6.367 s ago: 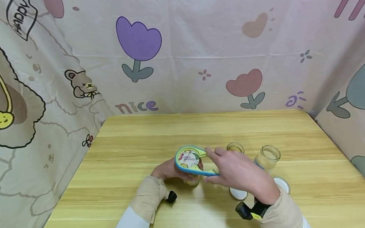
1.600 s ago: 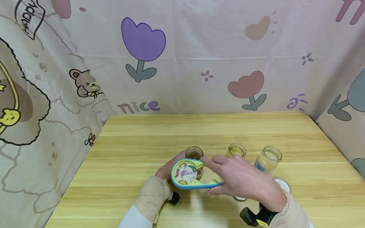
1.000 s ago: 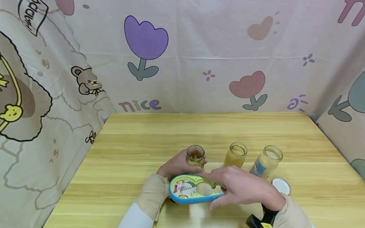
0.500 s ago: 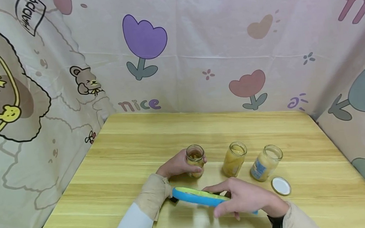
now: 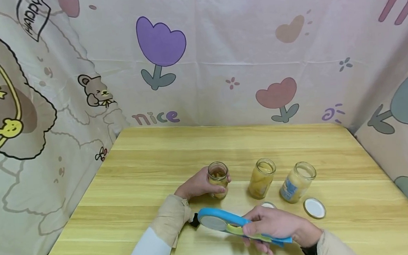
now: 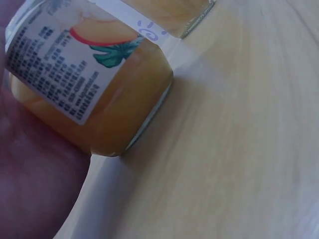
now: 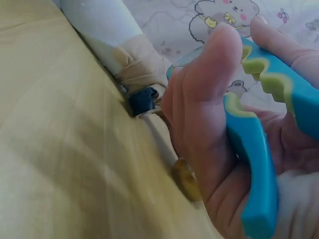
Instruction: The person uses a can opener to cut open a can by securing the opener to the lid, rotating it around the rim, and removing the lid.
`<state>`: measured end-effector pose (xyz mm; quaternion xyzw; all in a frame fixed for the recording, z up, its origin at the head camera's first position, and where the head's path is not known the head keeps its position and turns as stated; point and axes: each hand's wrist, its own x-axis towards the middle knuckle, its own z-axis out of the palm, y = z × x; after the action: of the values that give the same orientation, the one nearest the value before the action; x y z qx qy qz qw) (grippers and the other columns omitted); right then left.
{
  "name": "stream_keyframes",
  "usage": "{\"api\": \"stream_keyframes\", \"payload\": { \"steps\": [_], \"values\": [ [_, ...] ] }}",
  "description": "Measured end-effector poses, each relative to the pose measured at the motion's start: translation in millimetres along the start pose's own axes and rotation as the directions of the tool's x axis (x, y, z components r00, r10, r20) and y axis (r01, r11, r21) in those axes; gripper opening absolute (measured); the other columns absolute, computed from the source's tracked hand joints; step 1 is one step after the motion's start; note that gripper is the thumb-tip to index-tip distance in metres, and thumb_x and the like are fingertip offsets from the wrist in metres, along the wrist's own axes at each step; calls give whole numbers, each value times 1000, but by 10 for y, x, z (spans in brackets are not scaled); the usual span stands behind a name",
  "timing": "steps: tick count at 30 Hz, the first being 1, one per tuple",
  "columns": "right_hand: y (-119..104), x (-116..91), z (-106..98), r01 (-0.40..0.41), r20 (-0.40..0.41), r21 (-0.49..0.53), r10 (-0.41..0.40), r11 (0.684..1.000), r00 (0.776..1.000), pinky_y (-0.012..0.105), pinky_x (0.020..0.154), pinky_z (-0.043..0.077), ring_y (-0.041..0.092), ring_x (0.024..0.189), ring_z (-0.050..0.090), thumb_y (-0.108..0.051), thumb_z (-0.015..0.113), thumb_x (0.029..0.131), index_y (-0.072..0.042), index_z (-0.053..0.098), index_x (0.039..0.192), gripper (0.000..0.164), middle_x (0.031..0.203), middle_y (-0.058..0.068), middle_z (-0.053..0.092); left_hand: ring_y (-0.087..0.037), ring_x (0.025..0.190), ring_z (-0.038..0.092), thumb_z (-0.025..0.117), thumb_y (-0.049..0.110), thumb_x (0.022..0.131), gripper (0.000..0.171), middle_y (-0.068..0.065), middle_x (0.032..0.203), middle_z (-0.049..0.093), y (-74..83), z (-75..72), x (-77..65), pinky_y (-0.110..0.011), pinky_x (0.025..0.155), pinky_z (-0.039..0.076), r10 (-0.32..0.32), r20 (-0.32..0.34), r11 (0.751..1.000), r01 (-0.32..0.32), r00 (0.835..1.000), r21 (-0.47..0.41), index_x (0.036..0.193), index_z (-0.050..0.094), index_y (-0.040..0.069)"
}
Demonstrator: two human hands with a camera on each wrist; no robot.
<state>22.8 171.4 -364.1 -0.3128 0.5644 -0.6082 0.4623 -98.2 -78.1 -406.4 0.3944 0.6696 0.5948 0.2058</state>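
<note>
My left hand (image 5: pixel 198 184) grips an open glass jar (image 5: pixel 223 184) standing on the table. Up close in the left wrist view, a printed label (image 6: pixel 94 59) with a red-edged fruit slice shows on its side, above yellowish contents. My right hand (image 5: pixel 276 224) holds a blue and green jar opener (image 5: pixel 227 215), nearer the table's front and apart from the jar. The opener's loop carries a round lid (image 5: pixel 212 223), its greyish underside showing. In the right wrist view, fingers wrap around one ridged handle (image 7: pixel 254 164) of the opener.
To the right stand two more open jars, one with yellow contents (image 5: pixel 260 182) and one with a blue label (image 5: pixel 289 188). A white lid (image 5: pixel 315 208) lies before them; another lid (image 5: pixel 267 205) is partly behind my right hand. Patterned cloth (image 5: pixel 219 33) hangs behind the wooden table (image 5: pixel 149 154).
The opener came off the jar with the lid in it, uncovering the jar's mouth. It moved toward the front and turned over in my right hand. My left hand kept its grip.
</note>
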Motion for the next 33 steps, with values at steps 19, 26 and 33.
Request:
{"api": "stream_keyframes", "payload": {
  "steps": [19, 26, 33],
  "values": [
    [189, -7, -68, -137, 8, 87, 136, 987, 991, 32, 39, 48, 1, 50, 57, -37, 20, 109, 11, 55, 127, 61, 86, 0, 63, -14, 100, 60, 70, -4, 84, 32, -27, 112, 62, -7, -21, 26, -24, 95, 48, 5, -7, 1000, -5, 1000, 5, 113, 61, 7],
    [222, -28, -86, -221, -58, 74, 226, 972, 972, 23, 41, 46, 4, 46, 57, -43, 23, 108, -3, 57, 135, 59, 84, 1, 68, -14, 100, 60, 71, -2, 85, 31, -27, 112, 62, -24, -18, 32, -24, 94, 48, 9, -4, 1000, -9, 1000, 13, 113, 61, 7],
    [262, -11, -86, -248, -107, 100, 259, 963, 960, 15, 46, 40, -1, 48, 54, -46, 30, 106, -1, 60, 131, 59, 79, -3, 69, -13, 98, 60, 72, 3, 85, 30, -29, 113, 62, -11, -21, 32, -24, 90, 49, -7, -3, 1000, 7, 1000, 2, 113, 61, 9]
  ]
}}
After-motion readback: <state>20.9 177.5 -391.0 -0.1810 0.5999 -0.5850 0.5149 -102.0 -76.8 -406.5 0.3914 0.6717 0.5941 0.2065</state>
